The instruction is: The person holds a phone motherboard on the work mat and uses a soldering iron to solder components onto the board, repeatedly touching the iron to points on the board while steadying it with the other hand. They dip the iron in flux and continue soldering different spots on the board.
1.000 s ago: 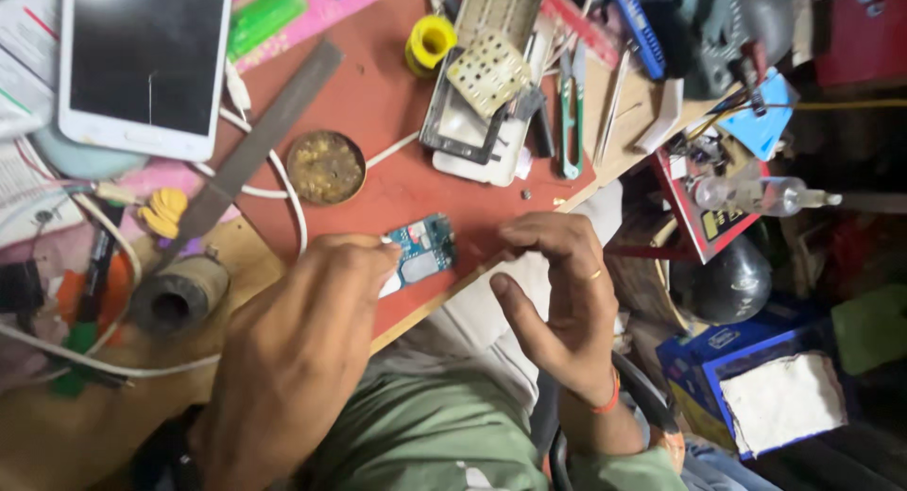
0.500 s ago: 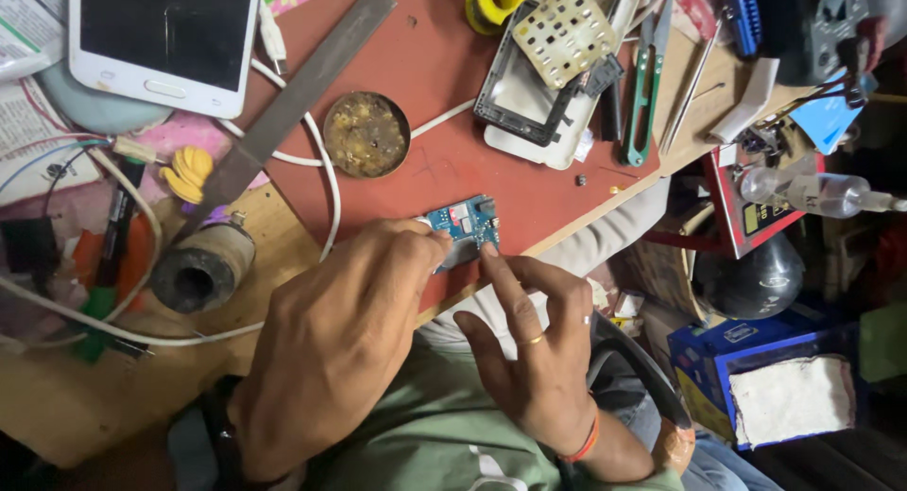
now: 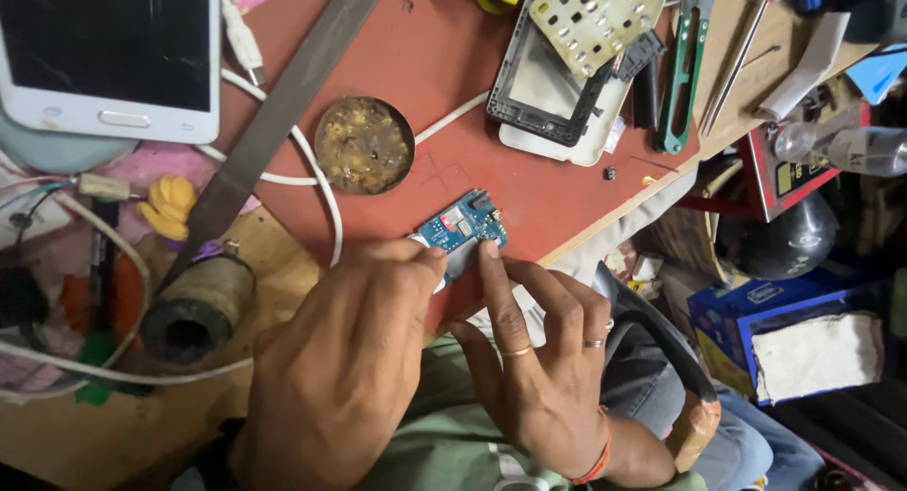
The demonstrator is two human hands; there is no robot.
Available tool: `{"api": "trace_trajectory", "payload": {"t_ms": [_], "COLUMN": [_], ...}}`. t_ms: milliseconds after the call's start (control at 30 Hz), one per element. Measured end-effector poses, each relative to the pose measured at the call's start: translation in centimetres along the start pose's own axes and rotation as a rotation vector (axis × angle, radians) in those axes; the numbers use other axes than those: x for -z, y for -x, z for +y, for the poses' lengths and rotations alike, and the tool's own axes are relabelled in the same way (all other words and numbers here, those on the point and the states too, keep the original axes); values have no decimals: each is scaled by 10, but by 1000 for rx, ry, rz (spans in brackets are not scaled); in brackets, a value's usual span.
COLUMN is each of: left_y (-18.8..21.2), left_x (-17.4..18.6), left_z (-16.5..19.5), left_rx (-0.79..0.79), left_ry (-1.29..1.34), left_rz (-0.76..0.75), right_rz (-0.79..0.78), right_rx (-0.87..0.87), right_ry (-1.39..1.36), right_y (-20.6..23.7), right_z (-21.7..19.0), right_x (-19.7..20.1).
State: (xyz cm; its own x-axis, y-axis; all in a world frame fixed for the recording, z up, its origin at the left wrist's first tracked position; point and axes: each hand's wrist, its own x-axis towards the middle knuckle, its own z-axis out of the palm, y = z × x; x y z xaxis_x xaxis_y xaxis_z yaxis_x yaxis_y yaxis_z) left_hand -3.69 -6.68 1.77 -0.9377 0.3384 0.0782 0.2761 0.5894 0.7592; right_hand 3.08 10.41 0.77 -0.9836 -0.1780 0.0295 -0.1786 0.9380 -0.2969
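Note:
A small blue circuit board point(image 3: 463, 224) lies near the front edge of a red work mat point(image 3: 444, 66). My left hand point(image 3: 350, 359) covers the mat just left of the board, and its fingertips pinch the board's left end. My right hand point(image 3: 539, 359), with rings on two fingers, reaches in from the right. One of its fingertips presses on the board's lower right edge, and its other fingers curl loosely below the bench edge. The part of the board under my fingers is hidden.
Behind the board sit a round tin of brown paste point(image 3: 364, 144), a long metal file point(image 3: 274, 122), a white cable point(image 3: 312, 170) and a white phone point(image 3: 109, 51). A phone frame point(image 3: 548, 103), green snips point(image 3: 685, 75) and other tools lie at the back right. A dark cylinder point(image 3: 198, 307) stands left.
The view has moved closer to the board. My right hand came up from my lap to the board's right edge. My left hand stayed at the board's left end.

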Motion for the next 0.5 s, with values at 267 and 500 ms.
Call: {"api": "trace_trajectory", "payload": {"t_ms": [267, 500], "left_y": [-2, -2], "left_x": [-2, 0], "left_z": [1, 1], "left_rx": [22, 26], "left_ry": [-19, -1], "left_rz": [6, -11], "right_rz": [-47, -30], "right_rx": [34, 36], "right_ry": [65, -123], "right_y": [-8, -2], "right_z": [0, 12], "right_x": [12, 17]}}
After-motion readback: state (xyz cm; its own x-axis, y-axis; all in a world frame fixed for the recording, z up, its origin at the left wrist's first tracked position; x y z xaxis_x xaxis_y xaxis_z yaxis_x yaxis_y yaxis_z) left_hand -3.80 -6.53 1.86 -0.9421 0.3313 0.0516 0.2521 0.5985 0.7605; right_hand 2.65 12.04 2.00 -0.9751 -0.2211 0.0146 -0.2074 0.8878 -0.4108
